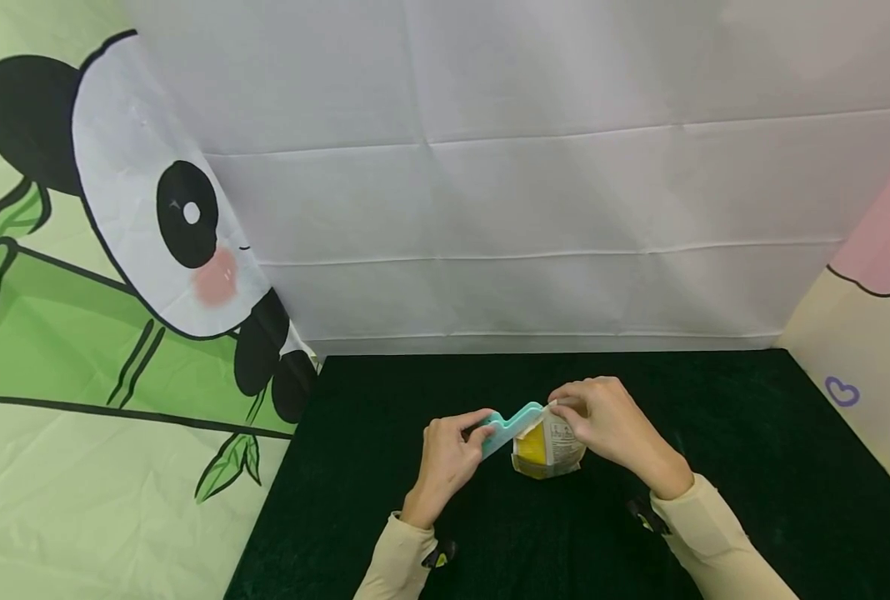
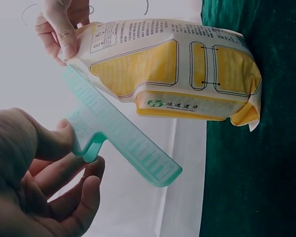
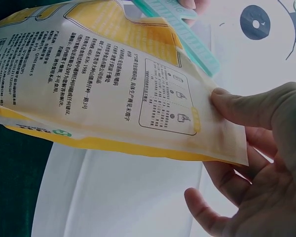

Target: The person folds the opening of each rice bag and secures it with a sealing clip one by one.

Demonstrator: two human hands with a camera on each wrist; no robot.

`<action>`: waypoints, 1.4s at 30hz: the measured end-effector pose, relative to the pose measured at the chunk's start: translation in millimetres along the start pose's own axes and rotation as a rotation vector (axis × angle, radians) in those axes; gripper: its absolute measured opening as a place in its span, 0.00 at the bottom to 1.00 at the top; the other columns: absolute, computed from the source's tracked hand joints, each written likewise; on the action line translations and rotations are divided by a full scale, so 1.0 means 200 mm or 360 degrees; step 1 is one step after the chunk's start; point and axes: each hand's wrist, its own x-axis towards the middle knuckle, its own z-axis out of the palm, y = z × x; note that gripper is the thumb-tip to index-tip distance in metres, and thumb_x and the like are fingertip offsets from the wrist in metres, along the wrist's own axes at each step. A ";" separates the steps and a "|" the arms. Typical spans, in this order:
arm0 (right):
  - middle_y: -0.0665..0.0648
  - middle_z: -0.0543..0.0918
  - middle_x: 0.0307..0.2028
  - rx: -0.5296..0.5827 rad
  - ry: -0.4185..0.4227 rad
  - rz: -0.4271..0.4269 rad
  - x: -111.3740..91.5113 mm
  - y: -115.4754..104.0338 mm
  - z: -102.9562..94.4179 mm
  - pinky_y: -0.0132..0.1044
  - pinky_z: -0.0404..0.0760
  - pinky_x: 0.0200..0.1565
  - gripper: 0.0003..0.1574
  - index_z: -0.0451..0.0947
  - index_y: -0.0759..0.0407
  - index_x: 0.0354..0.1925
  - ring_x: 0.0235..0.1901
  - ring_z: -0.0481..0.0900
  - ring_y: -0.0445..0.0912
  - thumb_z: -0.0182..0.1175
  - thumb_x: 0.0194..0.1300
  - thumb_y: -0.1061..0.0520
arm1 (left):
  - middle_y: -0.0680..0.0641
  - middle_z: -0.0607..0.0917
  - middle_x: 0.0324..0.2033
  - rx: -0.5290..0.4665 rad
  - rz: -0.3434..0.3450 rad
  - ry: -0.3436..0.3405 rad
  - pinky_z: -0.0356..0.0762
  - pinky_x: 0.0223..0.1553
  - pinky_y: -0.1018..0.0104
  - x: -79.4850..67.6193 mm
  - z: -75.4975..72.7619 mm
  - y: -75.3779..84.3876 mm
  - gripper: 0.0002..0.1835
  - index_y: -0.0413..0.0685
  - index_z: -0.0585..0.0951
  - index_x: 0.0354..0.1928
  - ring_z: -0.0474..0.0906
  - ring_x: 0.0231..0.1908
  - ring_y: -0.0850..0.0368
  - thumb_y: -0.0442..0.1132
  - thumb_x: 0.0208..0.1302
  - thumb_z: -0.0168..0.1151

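A yellow and white printed food bag (image 1: 548,450) stands on the dark green cloth. Its top edge is pinched between thumb and fingers of my right hand (image 1: 606,421), plainly so in the right wrist view, where the bag's printed face (image 3: 103,84) fills the left side. My left hand (image 1: 448,454) pinches the short handle of a teal plastic bag clip (image 2: 123,128). In the left wrist view the clip's long bar slants beside the bag's upper end, its far tip close to the right fingers. Whether the clip has the bag's edge between its bars cannot be told.
Dark green cloth (image 1: 355,500) covers the table. Behind it hangs a creased white sheet (image 1: 535,200). A panda-printed cloth (image 1: 130,250) hangs at the left, and a cream and pink one (image 1: 872,350) at the right.
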 end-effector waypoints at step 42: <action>0.51 0.94 0.40 0.0064 0.0012 0.0076 -0.06 -0.08 0.05 0.48 0.83 0.46 0.07 0.91 0.58 0.46 0.37 0.82 0.40 0.71 0.70 0.62 | 0.48 0.92 0.44 -0.0127 0.0041 -0.0048 0.80 0.31 0.72 -0.08 0.06 -0.04 0.13 0.51 0.88 0.58 0.80 0.27 0.65 0.42 0.78 0.64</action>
